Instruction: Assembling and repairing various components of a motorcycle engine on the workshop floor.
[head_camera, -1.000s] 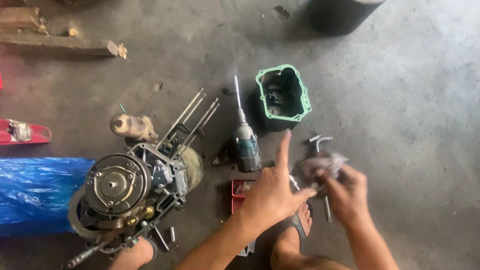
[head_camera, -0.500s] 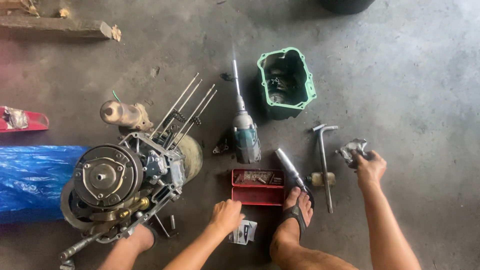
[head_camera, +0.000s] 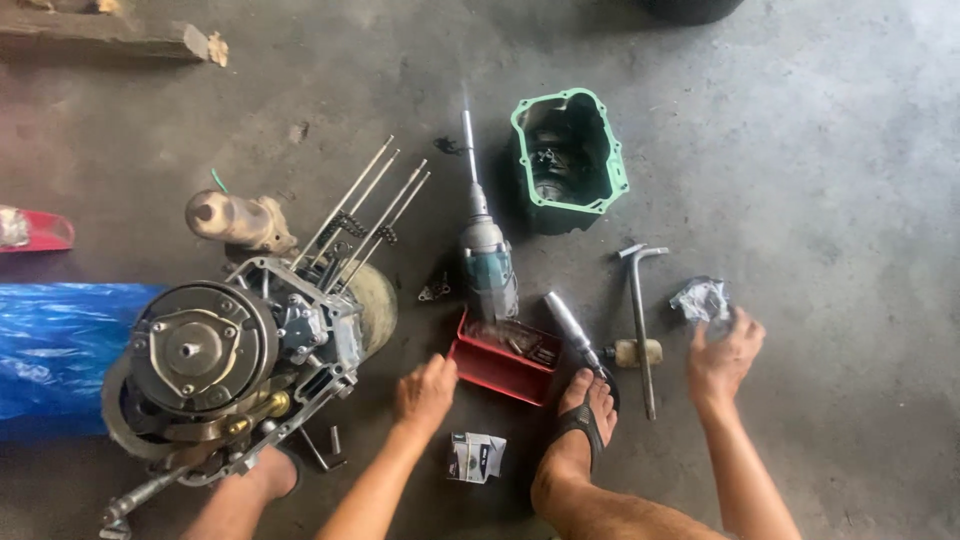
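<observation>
My left hand (head_camera: 425, 392) has its fingers curled on the left end of a red metal tray (head_camera: 478, 370) that holds small parts. My right hand (head_camera: 722, 355) lies on the concrete floor with its fingers spread, its fingertips at a crumpled clear plastic bag (head_camera: 703, 298) with a small metal part inside. Between my hands are my sandalled foot (head_camera: 580, 420), a chrome ratchet handle (head_camera: 573, 328) and a T-handle wrench (head_camera: 640, 320). A small printed carton (head_camera: 476, 457) lies just below my left hand.
A stripped motorcycle engine (head_camera: 200, 360) with long studs stands at the left, a blue plastic sheet (head_camera: 50, 340) beside it. A teal power driver (head_camera: 488, 265) and a green-rimmed engine cover (head_camera: 570, 160) lie farther out. A wooden plank (head_camera: 100, 40) is at the top left.
My left hand has come down from beside my right hand and gone to the red tray's end. My right hand carried the plastic bag out to the right and set it on the floor.
</observation>
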